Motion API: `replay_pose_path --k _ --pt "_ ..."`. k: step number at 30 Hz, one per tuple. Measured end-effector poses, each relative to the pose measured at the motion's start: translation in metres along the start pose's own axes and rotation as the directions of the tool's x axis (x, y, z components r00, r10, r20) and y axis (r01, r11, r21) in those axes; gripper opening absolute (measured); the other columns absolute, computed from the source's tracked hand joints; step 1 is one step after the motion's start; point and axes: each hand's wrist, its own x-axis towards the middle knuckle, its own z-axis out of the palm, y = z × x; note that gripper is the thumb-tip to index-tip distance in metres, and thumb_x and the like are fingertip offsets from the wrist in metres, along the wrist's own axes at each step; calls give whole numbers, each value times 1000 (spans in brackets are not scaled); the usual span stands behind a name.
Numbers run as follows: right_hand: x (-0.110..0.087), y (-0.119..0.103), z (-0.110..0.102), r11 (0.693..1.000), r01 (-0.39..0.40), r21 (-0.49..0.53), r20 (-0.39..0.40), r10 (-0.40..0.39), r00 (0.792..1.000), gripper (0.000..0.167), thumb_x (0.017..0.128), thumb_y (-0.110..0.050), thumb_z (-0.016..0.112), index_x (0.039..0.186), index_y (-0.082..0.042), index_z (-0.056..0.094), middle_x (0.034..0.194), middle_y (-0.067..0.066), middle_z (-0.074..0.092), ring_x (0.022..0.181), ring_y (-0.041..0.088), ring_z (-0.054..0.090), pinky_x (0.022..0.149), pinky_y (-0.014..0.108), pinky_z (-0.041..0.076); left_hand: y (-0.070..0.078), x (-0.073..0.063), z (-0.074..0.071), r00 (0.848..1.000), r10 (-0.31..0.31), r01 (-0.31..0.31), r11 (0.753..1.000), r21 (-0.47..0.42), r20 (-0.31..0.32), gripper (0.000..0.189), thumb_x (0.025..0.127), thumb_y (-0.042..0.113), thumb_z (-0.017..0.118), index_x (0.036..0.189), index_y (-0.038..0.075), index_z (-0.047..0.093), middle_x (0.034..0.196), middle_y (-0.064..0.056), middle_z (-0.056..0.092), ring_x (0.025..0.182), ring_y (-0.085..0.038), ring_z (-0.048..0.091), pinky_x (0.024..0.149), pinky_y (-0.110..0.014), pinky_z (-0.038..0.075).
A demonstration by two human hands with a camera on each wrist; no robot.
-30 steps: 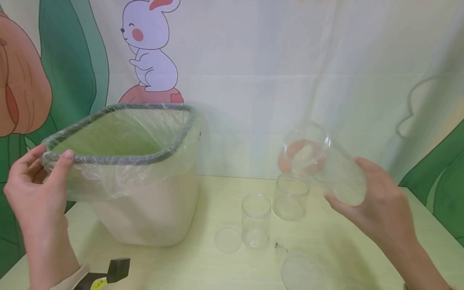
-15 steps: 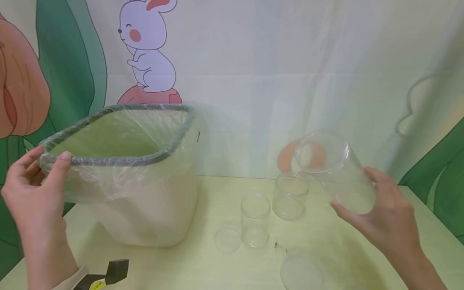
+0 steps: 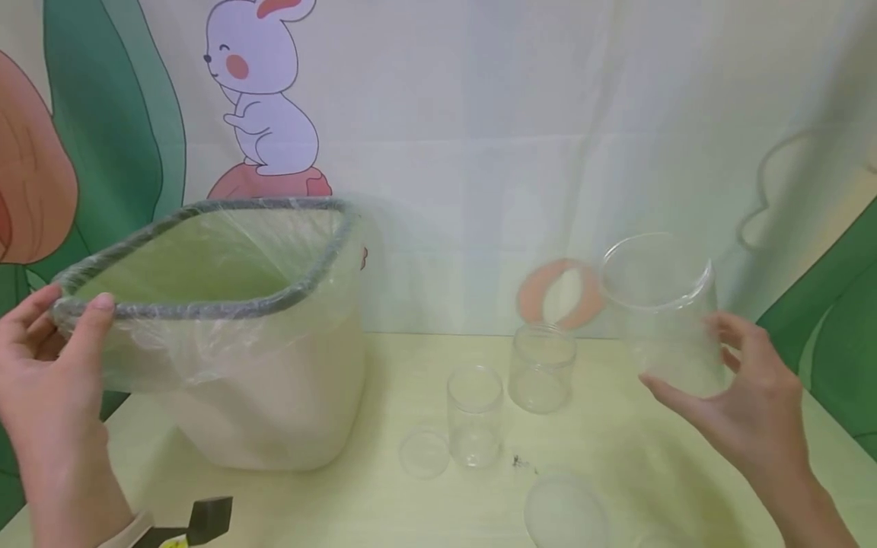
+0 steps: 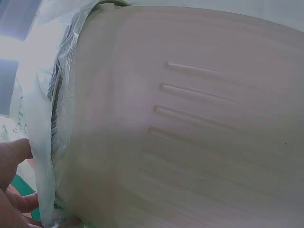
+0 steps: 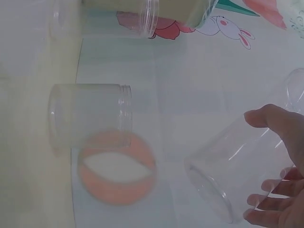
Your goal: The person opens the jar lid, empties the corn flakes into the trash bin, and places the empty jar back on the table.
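My left hand (image 3: 51, 365) pinches the near left corner of a pale bin (image 3: 288, 403), thumb over the grey rim (image 3: 199, 310). A clear plastic liner (image 3: 171, 342) is folded over that rim. In the left wrist view the fingers (image 4: 14, 161) lie at the lined edge beside the bin's ribbed wall (image 4: 204, 152). On the right, my right hand (image 3: 760, 396) grips a clear jar (image 3: 658, 342) above the table, lidless and slightly tilted, its mouth up. The right wrist view shows thumb and fingers around the jar (image 5: 237, 161); it looks empty.
Two clear open jars stand mid-table: a narrow jar (image 3: 475, 426) and a wider jar (image 3: 543, 373). Flat clear lids lie nearby, one lid (image 3: 425, 454) left and a larger lid (image 3: 566, 511) in front. Small dark bits (image 3: 522, 462) lie between. A printed curtain (image 3: 425, 167) hangs behind.
My right hand has moved right and turned the jar from tipped leftward to nearly upright. The left hand keeps its hold on the bin rim; the whole view has shifted slightly.
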Motion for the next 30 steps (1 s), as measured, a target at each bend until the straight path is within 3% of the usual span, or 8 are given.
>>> replay_pose_path --k 1,5,11,18,30 --pt "0 0 0 1000 -24 8 4 24 1000 84 40 -1 86 115 4 49 102 -1 54 96 -19 39 79 -3 31 0 0 0 1000 0 0 1000 -4 0 52 74 28 74 122 28 53 114 10 44 94 -1 39 88 -20 31" --pt "-1 2 0 989 -144 38 51 142 988 84 44 0 87 118 -1 48 104 -20 45 97 -16 40 76 -2 33 1 -1 1 1000 6 -6 1000 -13 -2 52 74 27 75 121 27 53 115 9 43 96 -2 39 89 -20 31" --pt "0 13 -2 953 -292 85 169 275 947 76 56 -8 86 119 -20 45 108 -20 45 99 -13 41 75 -1 36 3 -4 2 1000 -9 8 1000 27 4 54 75 30 73 124 29 51 122 10 41 104 -2 37 100 -24 30" --pt "2 21 -4 930 -338 142 263 293 919 70 64 -8 82 116 -28 40 113 -19 44 97 -12 45 75 0 38 2 -5 3 1000 0 0 999 51 -2 54 76 32 71 125 29 49 125 9 41 107 -2 37 104 -26 28" --pt "3 41 -4 899 -383 213 415 272 868 63 71 -6 77 114 -29 38 112 -17 47 97 -12 48 73 2 41 0 -4 2 1000 30 -30 999 15 -9 51 76 28 72 124 27 52 119 8 42 99 -2 38 91 -21 32"
